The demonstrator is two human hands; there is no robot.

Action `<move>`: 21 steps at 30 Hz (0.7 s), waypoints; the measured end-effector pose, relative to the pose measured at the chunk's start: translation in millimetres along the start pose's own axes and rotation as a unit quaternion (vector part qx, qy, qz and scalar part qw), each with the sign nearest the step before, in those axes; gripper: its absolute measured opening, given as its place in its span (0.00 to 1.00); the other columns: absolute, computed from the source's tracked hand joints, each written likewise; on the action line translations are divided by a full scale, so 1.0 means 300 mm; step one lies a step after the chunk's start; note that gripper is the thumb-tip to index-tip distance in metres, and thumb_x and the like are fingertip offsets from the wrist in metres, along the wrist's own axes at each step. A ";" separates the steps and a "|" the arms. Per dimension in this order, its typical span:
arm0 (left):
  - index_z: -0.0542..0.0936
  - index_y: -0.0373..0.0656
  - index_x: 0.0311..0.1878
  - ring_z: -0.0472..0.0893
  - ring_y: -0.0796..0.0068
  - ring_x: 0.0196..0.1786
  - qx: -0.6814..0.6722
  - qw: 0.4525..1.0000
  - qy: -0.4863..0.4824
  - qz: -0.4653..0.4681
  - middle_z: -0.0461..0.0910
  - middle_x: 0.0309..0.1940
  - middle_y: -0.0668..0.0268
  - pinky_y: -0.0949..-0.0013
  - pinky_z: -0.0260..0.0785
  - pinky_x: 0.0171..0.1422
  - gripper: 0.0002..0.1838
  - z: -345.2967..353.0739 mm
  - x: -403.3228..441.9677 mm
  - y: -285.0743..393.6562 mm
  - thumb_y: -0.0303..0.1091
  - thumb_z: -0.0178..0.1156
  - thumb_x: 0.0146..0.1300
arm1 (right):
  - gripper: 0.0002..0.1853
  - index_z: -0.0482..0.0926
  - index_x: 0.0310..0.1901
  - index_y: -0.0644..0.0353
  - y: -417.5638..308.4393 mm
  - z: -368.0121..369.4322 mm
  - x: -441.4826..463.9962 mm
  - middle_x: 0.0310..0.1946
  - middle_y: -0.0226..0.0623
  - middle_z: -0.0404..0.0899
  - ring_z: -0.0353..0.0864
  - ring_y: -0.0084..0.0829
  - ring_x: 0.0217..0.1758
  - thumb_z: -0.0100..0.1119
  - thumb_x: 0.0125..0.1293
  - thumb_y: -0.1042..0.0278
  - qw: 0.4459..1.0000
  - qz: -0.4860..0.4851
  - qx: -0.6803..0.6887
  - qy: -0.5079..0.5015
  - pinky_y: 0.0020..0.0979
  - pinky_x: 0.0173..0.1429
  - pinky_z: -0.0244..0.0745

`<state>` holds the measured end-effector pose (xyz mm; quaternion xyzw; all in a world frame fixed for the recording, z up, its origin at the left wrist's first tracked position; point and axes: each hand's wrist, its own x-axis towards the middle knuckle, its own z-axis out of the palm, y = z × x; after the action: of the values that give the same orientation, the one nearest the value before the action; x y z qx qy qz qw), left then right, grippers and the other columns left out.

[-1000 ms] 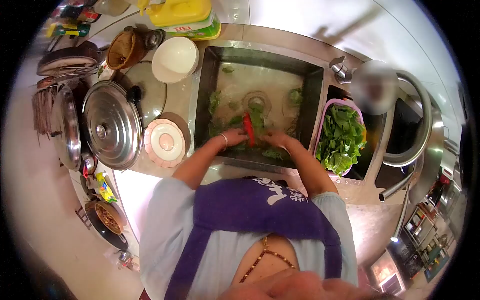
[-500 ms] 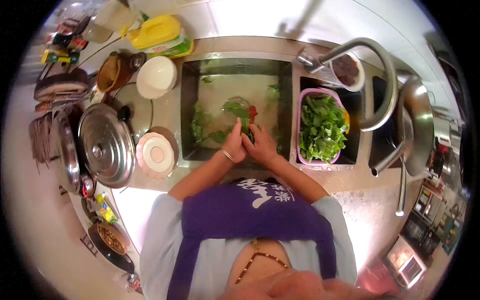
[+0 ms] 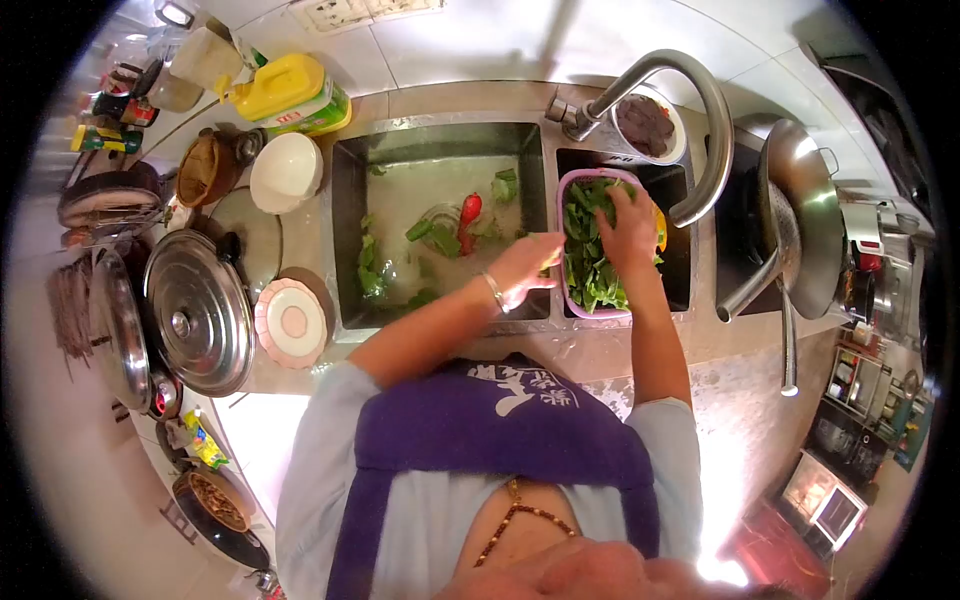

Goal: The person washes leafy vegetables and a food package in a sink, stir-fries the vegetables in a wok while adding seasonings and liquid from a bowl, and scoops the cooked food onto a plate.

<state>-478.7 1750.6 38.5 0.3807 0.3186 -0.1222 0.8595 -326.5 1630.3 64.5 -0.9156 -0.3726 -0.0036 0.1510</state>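
Note:
My right hand reaches into a pink plastic basket, its fingers curled over chopped leafy greens. Just left of the basket is my left hand, fingers stretched toward the rim and slightly parted. A small greenish bit shows by its fingers, too small to make out. In the large sink, loose green leaves lie in water. Among them is a long, bright red thing whose kind I cannot tell.
A curved faucet arches over the smaller basin, with a bowl of dark pieces behind. At right sits a wok. Left of the sink are a white bowl, a pink-rimmed plate, a metal lid and a yellow jug.
Both hands were together over the large sink. The right has moved right into the basket's greens; the left has shifted right to the sink divider. The view has turned slightly.

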 end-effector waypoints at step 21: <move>0.79 0.46 0.40 0.76 0.77 0.38 -0.090 0.959 0.269 0.022 0.77 0.31 0.72 0.72 0.65 0.39 0.11 -0.679 -0.167 -0.068 0.42 0.59 0.60 | 0.19 0.74 0.55 0.56 0.007 0.087 -0.018 0.60 0.44 0.69 0.63 0.46 0.66 0.54 0.63 0.59 0.984 -0.111 -0.101 -0.097 0.53 0.70 0.49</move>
<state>-619.1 1884.4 -44.5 0.3274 0.5395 0.0334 0.7750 -331.7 1632.4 38.2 -0.8750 -0.4828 0.0310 0.0199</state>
